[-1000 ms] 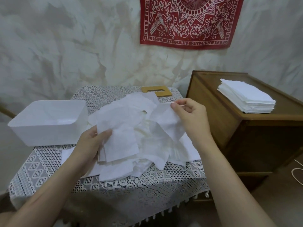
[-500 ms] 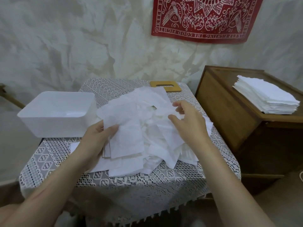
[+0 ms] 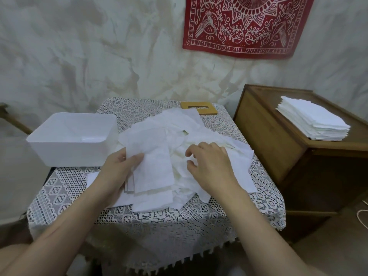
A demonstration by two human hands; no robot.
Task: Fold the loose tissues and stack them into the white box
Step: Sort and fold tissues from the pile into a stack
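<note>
Right hand (image 3: pixel 211 166) has lowered onto tissues (image 3: pixel 175 126), perhaps pinching.

Home room indicated: table (image 3: pixel 258 196) is covered with a lace cloth (image 3: pixel 159 222), red bandana (image 3: pixel 245 24) is hung on the wall, wooden cabinet (image 3: pixel 278 148) is placed beside.

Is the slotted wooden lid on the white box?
No, the slotted wooden lid lies on the lace tablecloth behind the loose tissues, apart from the open white box.
</note>
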